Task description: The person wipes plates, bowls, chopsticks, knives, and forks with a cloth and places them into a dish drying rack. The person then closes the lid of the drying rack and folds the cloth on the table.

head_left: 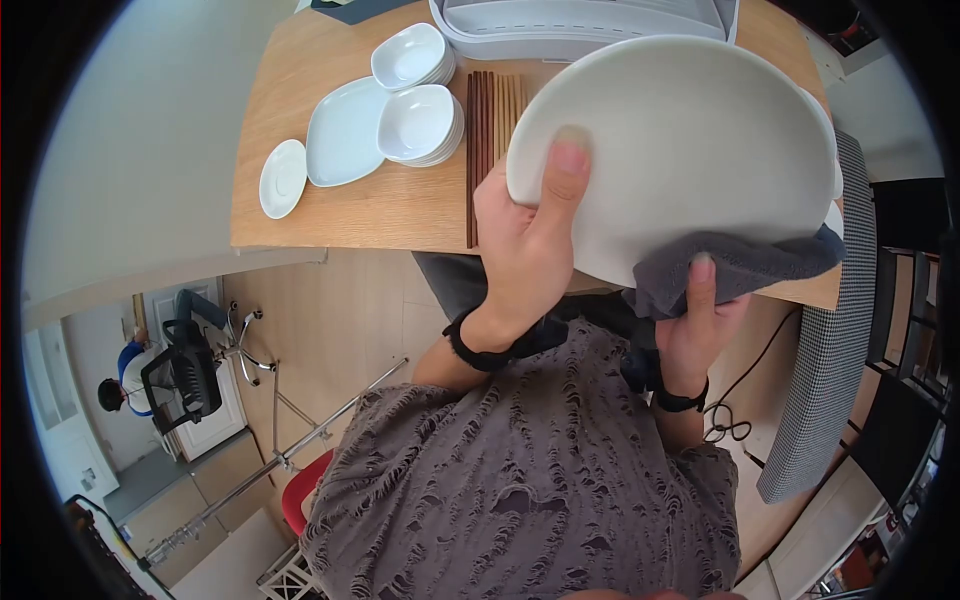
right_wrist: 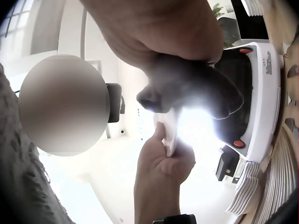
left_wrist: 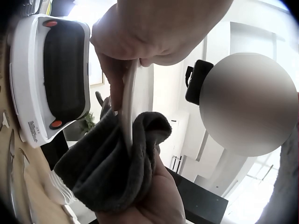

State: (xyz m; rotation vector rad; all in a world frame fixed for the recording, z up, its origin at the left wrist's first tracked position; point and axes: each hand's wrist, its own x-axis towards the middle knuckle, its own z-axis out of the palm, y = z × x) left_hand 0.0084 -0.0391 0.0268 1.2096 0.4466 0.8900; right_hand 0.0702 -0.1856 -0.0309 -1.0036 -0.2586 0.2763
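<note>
A large white plate (head_left: 690, 140) is held up over the table's front edge, tilted in the head view. The left hand (head_left: 530, 235) grips its left rim, thumb across the face and fingers behind. The right hand (head_left: 705, 325) pinches a dark grey cloth (head_left: 740, 265) round the plate's lower right rim, its thumb on the cloth. In the left wrist view the cloth (left_wrist: 112, 163) wraps both sides of the plate's edge (left_wrist: 128, 102). In the right wrist view the left hand (right_wrist: 163, 161) holds the opposite rim; the fingers under the cloth are hidden.
Stacked white bowls (head_left: 415, 125), a pale square plate (head_left: 345, 130) and a small saucer (head_left: 283, 180) stand left on the table (head_left: 400, 215). Chopsticks (head_left: 480, 130) lie beside the bowls. A white appliance (head_left: 590, 25) is at the back. Another person sits far left.
</note>
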